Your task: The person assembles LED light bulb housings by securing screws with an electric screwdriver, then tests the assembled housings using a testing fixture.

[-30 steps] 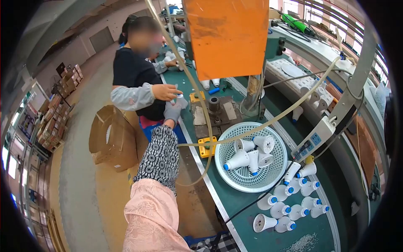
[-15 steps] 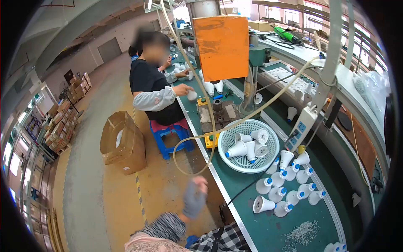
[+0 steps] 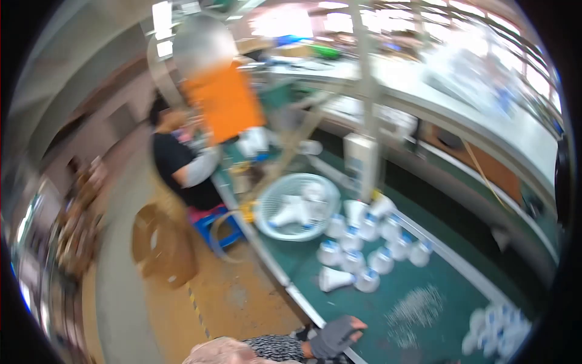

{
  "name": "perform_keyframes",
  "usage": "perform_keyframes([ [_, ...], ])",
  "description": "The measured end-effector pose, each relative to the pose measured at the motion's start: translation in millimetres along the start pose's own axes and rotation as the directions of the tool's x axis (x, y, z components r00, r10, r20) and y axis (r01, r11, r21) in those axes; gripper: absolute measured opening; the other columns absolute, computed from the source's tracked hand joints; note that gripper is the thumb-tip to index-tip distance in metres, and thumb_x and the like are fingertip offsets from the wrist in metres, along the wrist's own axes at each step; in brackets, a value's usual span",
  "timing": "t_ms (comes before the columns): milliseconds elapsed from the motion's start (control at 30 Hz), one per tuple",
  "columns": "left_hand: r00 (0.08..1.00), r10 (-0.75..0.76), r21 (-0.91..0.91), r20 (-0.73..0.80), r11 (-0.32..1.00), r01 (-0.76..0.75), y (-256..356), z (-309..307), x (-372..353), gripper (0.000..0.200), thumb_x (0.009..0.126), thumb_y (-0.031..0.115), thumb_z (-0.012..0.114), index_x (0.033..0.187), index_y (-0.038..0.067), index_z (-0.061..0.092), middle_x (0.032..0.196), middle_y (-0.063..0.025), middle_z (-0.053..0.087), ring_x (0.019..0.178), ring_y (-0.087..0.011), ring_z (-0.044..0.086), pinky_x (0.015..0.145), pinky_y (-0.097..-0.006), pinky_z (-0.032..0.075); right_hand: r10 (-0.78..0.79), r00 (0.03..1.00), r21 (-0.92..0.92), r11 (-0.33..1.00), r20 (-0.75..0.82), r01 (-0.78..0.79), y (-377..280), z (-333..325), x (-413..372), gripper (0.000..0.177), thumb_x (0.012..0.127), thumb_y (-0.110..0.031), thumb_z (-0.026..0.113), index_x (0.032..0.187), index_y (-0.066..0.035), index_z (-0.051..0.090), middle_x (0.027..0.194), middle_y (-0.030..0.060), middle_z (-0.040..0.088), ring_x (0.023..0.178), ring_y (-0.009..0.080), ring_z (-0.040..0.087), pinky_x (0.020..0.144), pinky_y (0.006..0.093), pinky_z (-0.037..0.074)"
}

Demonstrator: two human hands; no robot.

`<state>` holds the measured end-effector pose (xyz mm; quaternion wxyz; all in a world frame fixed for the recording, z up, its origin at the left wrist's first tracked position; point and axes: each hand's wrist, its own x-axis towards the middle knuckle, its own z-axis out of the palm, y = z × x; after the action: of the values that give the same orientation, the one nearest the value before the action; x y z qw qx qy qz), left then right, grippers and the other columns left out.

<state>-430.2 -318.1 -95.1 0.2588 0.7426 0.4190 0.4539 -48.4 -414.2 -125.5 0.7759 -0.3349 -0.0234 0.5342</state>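
Note:
My left hand [image 3: 341, 335], in a grey fingerless glove, is over the near edge of the green workbench [image 3: 291, 258]. Its fingertips point right, slightly apart, and nothing shows in them. Past the fingertips lies a scatter of small whitish pieces [image 3: 417, 308]. Farther up the bench stand several white bulb housings [image 3: 381, 261] with blue ends; one housing [image 3: 334, 279] lies on its side. More white housings [image 3: 497, 327] are grouped at the lower right. My right hand is out of view. The picture is blurred by motion.
A pale green plastic basket [image 3: 265, 221] holds several white housings. Behind it are an orange panel [image 3: 224, 103] on a machine and a post with a white power strip [image 3: 360, 161]. A co-worker [image 3: 182, 164] sits at the bench's far end, near a cardboard box [image 3: 160, 249].
My view has swung to the right, so the basket and housings appear farther left. My left hand has moved from beside the bench to over its near edge.

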Motion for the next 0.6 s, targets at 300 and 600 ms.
perform_keyframes([
  [300,0.995,0.021,0.278,0.098,0.959,-0.047,18.1,7.4,2.6,0.018,0.092,0.01,0.061,0.109,0.005,0.059,0.097,-0.0165,0.061,0.093,-0.0365,0.061,0.078,-0.0432,0.049,-0.208,0.978,0.104,0.972,-0.026,0.21,3.5,31.3,-27.8,0.028,0.09,-0.025,0.065,0.11,-0.009,0.055,0.083,0.0036,0.05,0.077,0.018,0.052,0.076,0.0371,0.048],
  [600,0.941,0.252,-0.048,0.227,0.968,-0.248,63.6,9.3,43.8,0.019,0.091,0.003,0.054,0.11,0.005,0.058,0.104,-0.0197,0.06,0.094,-0.0387,0.058,0.085,-0.0473,0.047,-0.186,0.982,0.142,0.972,-0.003,0.185,2.7,33.1,-30.6,0.025,0.09,-0.019,0.062,0.111,-0.008,0.053,0.085,0.0048,0.051,0.08,0.0193,0.053,0.08,0.0378,0.047],
])
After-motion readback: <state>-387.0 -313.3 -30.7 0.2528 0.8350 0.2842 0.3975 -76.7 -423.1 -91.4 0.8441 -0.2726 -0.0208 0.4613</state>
